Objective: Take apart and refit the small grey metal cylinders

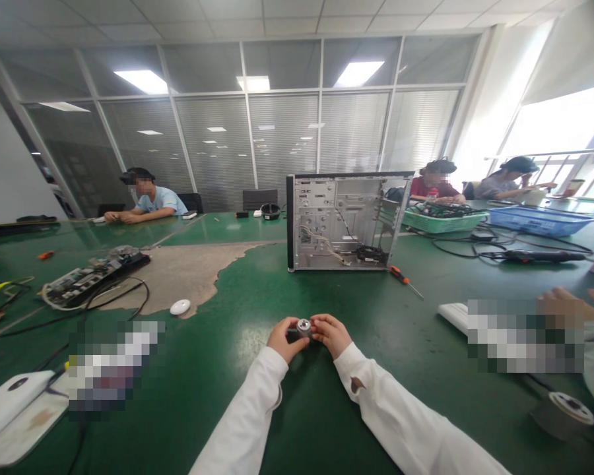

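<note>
Both my hands meet over the green table [257, 396], in white sleeves. My left hand [284, 338] and my right hand [330, 334] are closed around a small round silver metal part [303, 326] held between them, just above the table top. The underside of the part is hidden by my fingers. Straight ahead stands an open computer case [344, 221] with loose cables inside.
An orange-handled screwdriver [404, 280] lies right of the case. A white mouse [180, 307] and a circuit board [86, 277] with cables lie to the left. Another person's hand [571, 305] rests at the right. Blue basket [539, 220], green tray [440, 221] and seated people are farther back.
</note>
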`<state>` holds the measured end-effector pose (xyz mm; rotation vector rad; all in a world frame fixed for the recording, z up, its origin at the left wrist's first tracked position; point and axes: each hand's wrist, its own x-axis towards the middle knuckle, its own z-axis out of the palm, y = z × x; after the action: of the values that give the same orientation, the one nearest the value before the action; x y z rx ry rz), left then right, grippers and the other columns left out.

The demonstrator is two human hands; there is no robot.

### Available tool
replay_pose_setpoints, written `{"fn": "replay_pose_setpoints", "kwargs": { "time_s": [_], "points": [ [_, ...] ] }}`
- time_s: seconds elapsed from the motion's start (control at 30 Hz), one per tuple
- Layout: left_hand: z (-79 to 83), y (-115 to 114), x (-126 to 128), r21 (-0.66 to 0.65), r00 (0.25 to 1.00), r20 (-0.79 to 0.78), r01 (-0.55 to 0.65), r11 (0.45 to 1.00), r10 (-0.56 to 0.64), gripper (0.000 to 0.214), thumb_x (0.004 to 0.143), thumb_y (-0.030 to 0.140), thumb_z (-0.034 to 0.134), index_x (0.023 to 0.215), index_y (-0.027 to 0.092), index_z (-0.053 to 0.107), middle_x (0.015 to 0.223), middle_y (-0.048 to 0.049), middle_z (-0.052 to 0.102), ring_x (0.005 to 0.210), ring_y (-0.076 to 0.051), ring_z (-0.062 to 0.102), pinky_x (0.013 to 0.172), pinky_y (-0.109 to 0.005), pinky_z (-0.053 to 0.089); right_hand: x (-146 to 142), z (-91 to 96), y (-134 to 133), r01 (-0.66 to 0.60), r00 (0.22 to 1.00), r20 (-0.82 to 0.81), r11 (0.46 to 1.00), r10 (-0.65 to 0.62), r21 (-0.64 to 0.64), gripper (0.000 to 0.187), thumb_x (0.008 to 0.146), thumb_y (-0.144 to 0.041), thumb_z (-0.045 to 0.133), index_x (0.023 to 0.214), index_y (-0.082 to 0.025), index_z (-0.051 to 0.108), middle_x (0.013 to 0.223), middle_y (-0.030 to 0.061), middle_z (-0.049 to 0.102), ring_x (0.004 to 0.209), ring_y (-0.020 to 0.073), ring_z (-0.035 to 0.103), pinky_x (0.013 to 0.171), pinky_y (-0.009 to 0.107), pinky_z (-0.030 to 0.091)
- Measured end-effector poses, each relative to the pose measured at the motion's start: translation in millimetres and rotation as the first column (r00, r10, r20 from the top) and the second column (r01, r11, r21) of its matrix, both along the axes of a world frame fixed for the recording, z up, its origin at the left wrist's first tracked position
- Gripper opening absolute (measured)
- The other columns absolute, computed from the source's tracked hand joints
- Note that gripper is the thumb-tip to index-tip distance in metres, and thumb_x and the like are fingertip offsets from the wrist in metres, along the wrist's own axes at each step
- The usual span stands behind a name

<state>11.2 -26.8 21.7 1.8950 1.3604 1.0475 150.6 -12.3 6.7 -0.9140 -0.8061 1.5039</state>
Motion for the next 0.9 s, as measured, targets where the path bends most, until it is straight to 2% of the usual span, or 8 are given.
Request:
{"fn": "replay_pose_setpoints", "kwargs": {
  "time_s": [0.9],
  "points": [
    [3.9, -2.6, 0.4, -0.012, 1.0, -0.001, -0.002, 1.0, 0.002, 0.03, 0.056, 0.021, 0.059, 0.085, 0.017, 0.052, 0.085, -0.0042, 0.059, 0.083, -0.019, 0.053, 0.072, -0.031, 0.038, -0.7, -1.3, 0.6, -0.009, 1.0, 0.027, 1.0, 0.009, 0.016, 0.025, 0.047, -0.029, 0.065, 0.064, -0.015, 0.055, 0.061, 0.0007, 0.055, 0.056, 0.0088, 0.051, 0.047, 0.019, 0.04]
  ]
}}
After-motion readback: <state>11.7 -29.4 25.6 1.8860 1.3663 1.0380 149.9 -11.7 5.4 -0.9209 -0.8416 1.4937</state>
